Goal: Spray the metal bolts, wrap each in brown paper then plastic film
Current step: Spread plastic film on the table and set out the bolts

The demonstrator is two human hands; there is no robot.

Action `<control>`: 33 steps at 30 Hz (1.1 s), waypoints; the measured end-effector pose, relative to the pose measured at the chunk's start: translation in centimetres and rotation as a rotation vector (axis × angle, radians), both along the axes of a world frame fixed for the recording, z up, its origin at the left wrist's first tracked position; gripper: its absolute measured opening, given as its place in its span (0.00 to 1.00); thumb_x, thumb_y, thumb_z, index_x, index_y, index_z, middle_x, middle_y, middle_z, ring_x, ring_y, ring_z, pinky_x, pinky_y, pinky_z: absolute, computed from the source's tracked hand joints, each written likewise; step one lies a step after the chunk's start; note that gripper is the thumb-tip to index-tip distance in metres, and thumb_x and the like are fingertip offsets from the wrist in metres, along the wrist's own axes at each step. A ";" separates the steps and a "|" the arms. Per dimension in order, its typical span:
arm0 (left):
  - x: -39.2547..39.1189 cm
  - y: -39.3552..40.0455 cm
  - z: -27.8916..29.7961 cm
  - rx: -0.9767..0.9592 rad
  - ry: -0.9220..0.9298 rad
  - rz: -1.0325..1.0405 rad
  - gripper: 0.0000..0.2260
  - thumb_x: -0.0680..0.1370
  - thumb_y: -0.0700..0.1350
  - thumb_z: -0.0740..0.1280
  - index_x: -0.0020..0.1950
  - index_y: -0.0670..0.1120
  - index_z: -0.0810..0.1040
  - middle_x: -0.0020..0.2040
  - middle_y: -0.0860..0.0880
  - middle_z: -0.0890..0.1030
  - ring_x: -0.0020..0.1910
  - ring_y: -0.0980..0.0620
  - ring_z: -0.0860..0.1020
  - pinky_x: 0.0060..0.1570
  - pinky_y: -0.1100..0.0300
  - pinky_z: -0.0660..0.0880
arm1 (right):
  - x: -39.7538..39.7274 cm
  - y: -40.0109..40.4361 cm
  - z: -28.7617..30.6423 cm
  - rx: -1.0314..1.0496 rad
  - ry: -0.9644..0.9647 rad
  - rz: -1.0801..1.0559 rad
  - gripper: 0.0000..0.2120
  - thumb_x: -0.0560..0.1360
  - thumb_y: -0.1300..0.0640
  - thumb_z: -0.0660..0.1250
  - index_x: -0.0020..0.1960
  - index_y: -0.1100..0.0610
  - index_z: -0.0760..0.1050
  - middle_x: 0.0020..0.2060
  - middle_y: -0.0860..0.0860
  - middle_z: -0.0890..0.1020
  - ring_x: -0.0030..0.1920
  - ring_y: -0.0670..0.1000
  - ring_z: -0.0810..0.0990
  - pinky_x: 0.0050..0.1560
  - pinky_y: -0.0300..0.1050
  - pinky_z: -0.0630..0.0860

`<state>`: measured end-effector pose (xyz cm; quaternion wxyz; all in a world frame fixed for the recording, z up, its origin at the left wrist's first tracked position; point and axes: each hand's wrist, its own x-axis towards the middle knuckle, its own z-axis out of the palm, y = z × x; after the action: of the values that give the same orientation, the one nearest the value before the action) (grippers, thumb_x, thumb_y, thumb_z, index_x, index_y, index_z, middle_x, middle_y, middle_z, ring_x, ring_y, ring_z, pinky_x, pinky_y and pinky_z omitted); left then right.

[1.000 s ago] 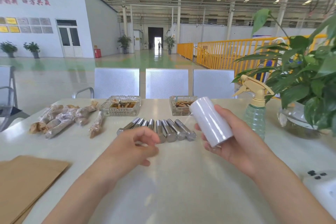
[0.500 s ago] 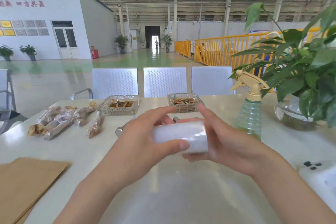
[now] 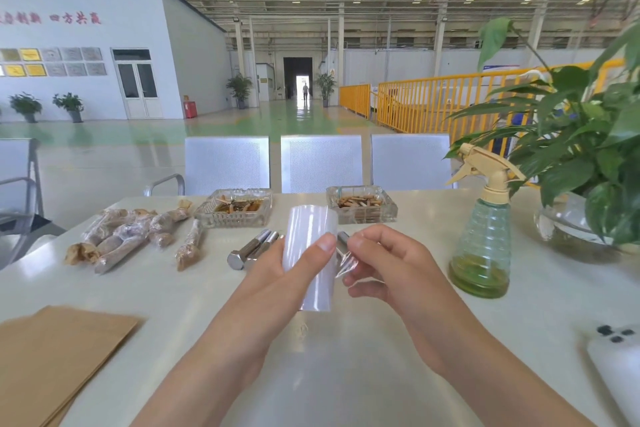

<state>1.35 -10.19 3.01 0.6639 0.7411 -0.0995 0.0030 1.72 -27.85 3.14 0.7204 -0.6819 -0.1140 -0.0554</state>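
My left hand [image 3: 277, 274] grips a white roll of plastic film [image 3: 311, 253], held upright above the table, thumb across its front. My right hand [image 3: 384, 263] pinches the loose clear end of the film [image 3: 344, 262] just right of the roll. Behind the hands lie bare metal bolts [image 3: 251, 250], mostly hidden. Several wrapped bolts [image 3: 131, 236] lie in a heap at the left. Brown paper sheets [image 3: 59, 357] lie at the near left. A spray bottle [image 3: 483, 236] with green liquid stands to the right.
Two glass ashtrays [image 3: 235, 208] [image 3: 362, 204] sit at the back of the white table [image 3: 346, 374]. A potted plant in a glass bowl [image 3: 571, 218] stands at the far right. A white device [image 3: 620, 367] lies at the near right edge. Metal chairs [image 3: 320, 163] stand behind the table.
The roll passed from my right hand to my left and turned upright. My right hand now pinches the film's loose end.
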 end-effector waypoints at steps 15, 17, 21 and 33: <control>0.3 -0.7 -0.4 -0.153 0.151 0.199 0.10 0.78 0.65 0.66 0.52 0.64 0.82 0.51 0.56 0.85 0.53 0.53 0.84 0.61 0.50 0.77 | 1.4 -0.7 -1.2 0.200 0.210 -0.209 0.10 0.80 0.52 0.68 0.41 0.55 0.79 0.30 0.51 0.74 0.26 0.49 0.71 0.29 0.42 0.74; 1.2 -0.8 -0.3 -0.225 0.272 0.234 0.12 0.81 0.58 0.66 0.60 0.54 0.81 0.48 0.46 0.85 0.48 0.47 0.83 0.55 0.53 0.77 | 1.7 -1.0 -1.8 0.123 0.170 -0.294 0.10 0.81 0.54 0.67 0.41 0.55 0.77 0.29 0.50 0.72 0.25 0.48 0.68 0.27 0.41 0.71; 1.4 0.2 -0.1 -0.519 0.488 0.155 0.14 0.82 0.48 0.63 0.56 0.39 0.81 0.38 0.39 0.83 0.30 0.44 0.81 0.27 0.57 0.77 | 2.1 -1.1 -2.2 0.131 0.187 -0.364 0.07 0.81 0.56 0.66 0.45 0.54 0.77 0.25 0.47 0.69 0.23 0.47 0.63 0.25 0.41 0.65; 2.1 3.0 -0.6 -0.603 0.485 0.099 0.19 0.74 0.54 0.76 0.57 0.42 0.82 0.39 0.42 0.80 0.33 0.43 0.79 0.34 0.49 0.82 | 2.9 -1.9 -2.6 0.284 0.263 -0.420 0.03 0.77 0.56 0.68 0.46 0.54 0.79 0.26 0.47 0.65 0.23 0.47 0.60 0.22 0.38 0.58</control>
<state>3.45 -7.15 2.44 0.8552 0.4960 0.1014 -0.1113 4.65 -29.75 0.53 0.7901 -0.5841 0.1332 -0.1298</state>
